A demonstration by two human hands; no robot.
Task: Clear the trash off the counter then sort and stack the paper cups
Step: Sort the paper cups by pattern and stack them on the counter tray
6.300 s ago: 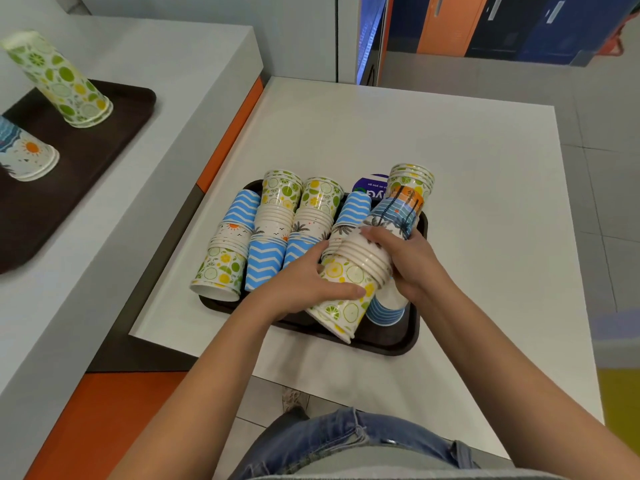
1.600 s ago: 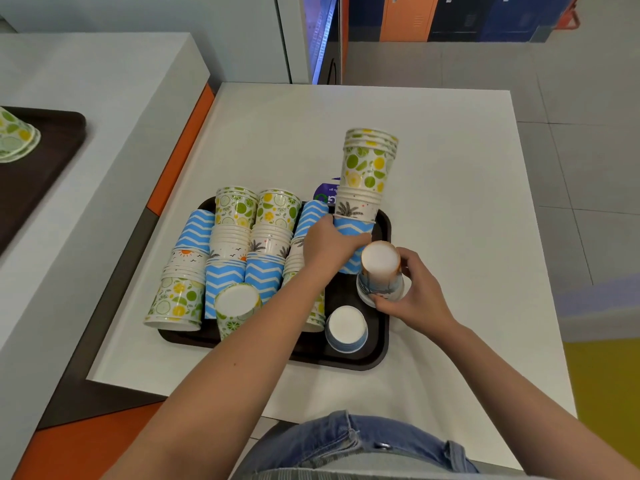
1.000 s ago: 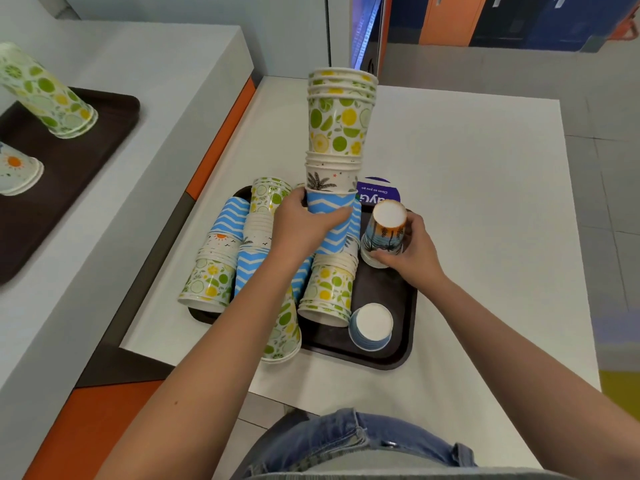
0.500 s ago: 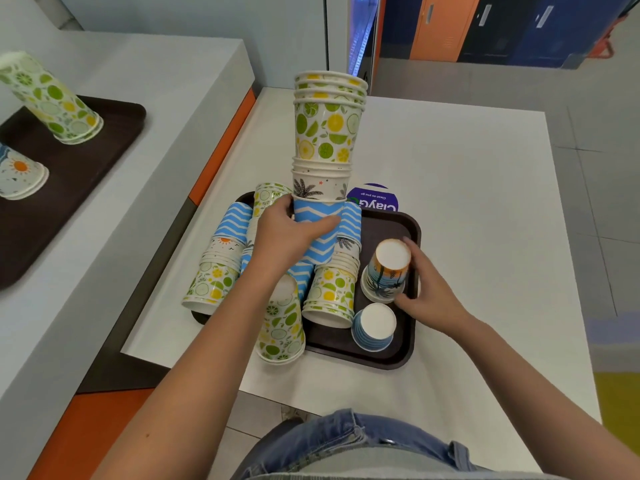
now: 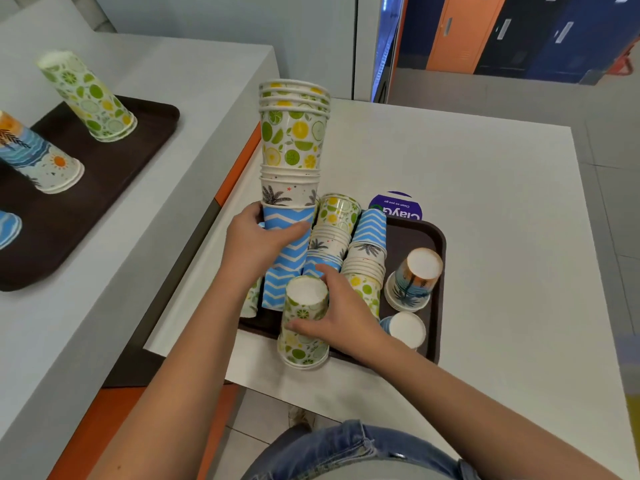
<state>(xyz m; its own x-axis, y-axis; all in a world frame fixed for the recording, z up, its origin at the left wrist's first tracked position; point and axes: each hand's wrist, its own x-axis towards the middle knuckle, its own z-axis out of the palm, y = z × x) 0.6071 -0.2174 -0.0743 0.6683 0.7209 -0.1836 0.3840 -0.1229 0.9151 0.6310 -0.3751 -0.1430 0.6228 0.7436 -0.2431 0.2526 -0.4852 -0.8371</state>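
My left hand point(image 5: 258, 241) grips a tall mixed stack of cups point(image 5: 292, 157), upright above a dark tray point(image 5: 437, 282); its blue zigzag cup is at the bottom, palm cups in the middle, citrus cups on top. My right hand point(image 5: 341, 318) wraps an upside-down citrus cup stack point(image 5: 303, 318) at the tray's near edge. Rows of mixed cups point(image 5: 349, 251) lie on the tray. An upside-down sunset palm cup point(image 5: 414, 278) and a blue striped cup point(image 5: 405, 329) stand at its right.
The tray sits on a white table point(image 5: 491, 237) with a purple round sticker point(image 5: 396, 206) behind it. On the grey counter point(image 5: 166, 161) to the left, a second dark tray point(image 5: 114, 168) carries a citrus cup stack point(image 5: 88, 98) and a sun-pattern cup stack point(image 5: 38, 157).
My right hand let go of the sunset palm cup and moved left onto the upside-down citrus stack. My left hand still holds the tall stack upright.
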